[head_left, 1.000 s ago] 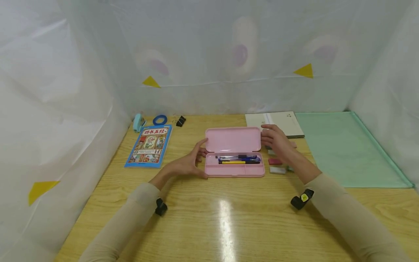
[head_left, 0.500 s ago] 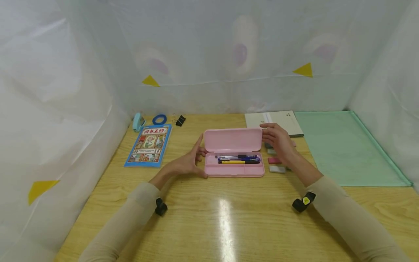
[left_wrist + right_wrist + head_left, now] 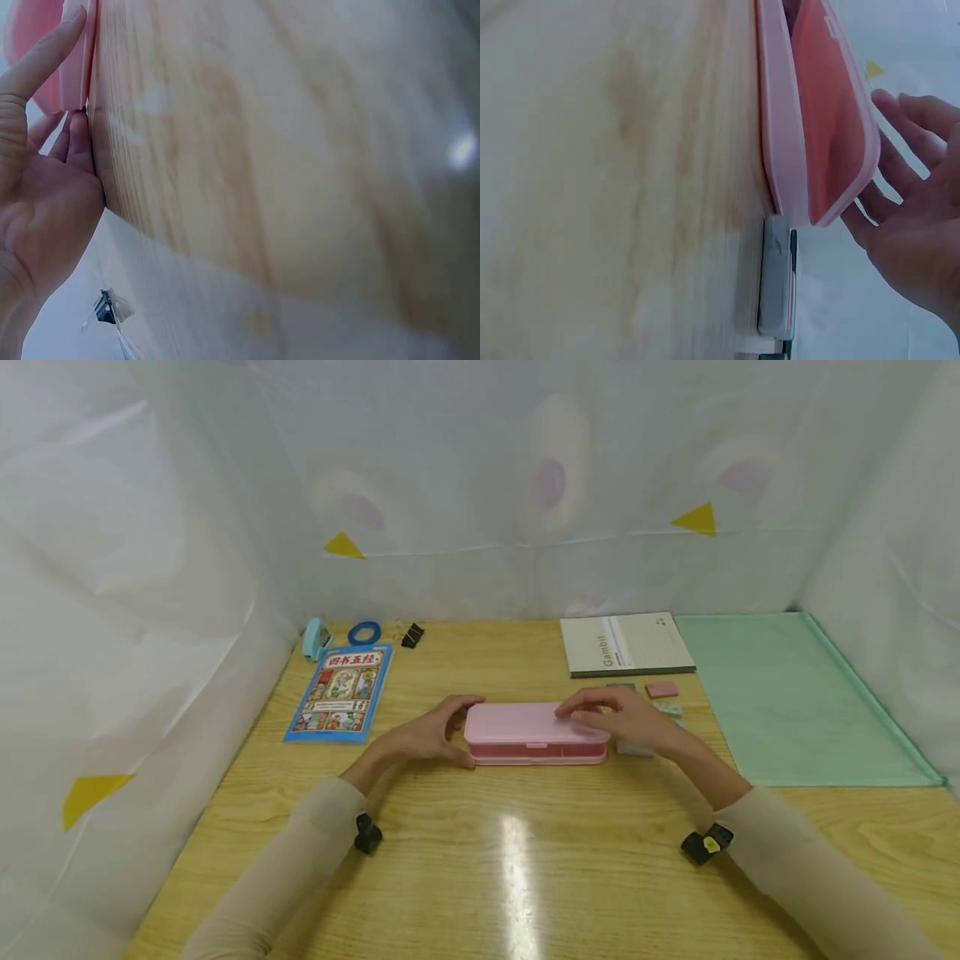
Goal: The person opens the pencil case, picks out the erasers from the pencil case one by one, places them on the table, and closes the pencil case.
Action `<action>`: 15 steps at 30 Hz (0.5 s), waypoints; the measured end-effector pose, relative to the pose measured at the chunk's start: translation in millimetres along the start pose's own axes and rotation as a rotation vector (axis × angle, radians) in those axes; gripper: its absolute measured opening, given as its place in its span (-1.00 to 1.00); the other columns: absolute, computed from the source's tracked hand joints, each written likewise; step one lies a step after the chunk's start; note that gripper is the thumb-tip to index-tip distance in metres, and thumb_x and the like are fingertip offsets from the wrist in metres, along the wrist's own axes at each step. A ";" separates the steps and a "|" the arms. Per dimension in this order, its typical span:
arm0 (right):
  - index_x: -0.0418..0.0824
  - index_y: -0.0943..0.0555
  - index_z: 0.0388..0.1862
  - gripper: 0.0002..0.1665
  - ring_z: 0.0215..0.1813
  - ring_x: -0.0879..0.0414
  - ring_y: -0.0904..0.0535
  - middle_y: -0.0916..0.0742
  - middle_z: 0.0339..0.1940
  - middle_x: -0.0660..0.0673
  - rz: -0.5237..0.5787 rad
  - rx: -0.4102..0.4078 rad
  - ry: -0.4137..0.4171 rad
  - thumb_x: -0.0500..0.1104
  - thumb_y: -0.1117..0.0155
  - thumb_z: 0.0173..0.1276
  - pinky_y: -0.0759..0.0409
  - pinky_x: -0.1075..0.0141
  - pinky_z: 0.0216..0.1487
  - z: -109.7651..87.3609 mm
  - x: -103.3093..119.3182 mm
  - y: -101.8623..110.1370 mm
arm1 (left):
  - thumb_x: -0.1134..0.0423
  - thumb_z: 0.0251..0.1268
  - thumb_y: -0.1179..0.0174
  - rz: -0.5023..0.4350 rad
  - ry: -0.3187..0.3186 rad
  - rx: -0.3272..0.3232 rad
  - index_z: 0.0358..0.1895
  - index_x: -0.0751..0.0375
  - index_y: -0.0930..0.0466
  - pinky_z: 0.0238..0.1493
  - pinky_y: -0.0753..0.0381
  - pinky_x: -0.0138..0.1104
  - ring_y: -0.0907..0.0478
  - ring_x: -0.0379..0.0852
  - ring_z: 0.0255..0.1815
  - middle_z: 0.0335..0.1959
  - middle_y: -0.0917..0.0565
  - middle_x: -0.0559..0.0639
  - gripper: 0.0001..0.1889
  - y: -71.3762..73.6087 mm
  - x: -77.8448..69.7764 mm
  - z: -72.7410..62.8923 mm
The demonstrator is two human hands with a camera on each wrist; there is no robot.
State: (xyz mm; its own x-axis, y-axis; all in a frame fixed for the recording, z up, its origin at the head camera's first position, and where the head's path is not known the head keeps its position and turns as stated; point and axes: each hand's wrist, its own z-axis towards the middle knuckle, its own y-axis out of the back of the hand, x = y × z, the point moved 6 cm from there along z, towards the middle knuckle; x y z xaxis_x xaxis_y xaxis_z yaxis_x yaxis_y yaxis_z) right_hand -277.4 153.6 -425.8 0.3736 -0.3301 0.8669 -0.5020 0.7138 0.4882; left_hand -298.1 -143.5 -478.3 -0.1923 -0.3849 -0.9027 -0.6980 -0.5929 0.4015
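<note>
A pink pencil case sits on the wooden table, its lid tilted down over the base with a gap at the front. Around the case's left end, my left hand holds it, thumb at the front corner and the other fingers toward the back. The left wrist view shows the thumb along the case's side. My right hand rests its loosely extended fingers on the lid's right part, pushing from its outer side. The pens inside are now hidden by the lid.
Right of the case lie several erasers, one a pink eraser, partly behind my right hand. Farther back is a notebook, beside a green mat. A blue-edged book, stapler, tape roll and binder clip are left.
The lid has swung from standing upright at the back to nearly down over the base. My right hand moved forward and left with it; my left hand stayed at the case's left end.
</note>
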 end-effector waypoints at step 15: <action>-0.09 -0.72 0.26 -0.58 0.51 -0.23 -0.38 -0.56 0.47 -0.22 -0.316 0.190 0.242 -0.37 -0.25 0.51 -0.41 -0.18 0.39 15.6 13.1 -39.3 | 0.12 0.14 -0.59 0.174 0.060 -0.035 0.63 -0.09 -0.16 0.52 -0.23 0.02 -0.23 0.10 0.50 0.48 -0.20 0.08 0.02 1.2 -4.4 -1.5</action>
State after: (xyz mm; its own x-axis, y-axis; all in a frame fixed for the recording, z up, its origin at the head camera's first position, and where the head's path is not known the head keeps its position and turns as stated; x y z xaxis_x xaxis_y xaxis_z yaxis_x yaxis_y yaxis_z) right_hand -265.0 111.6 -432.1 0.6926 -0.3438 0.6341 -0.4595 0.4673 0.7553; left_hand -297.2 -143.5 -473.6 -0.2665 -0.5246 -0.8085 -0.6333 -0.5371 0.5572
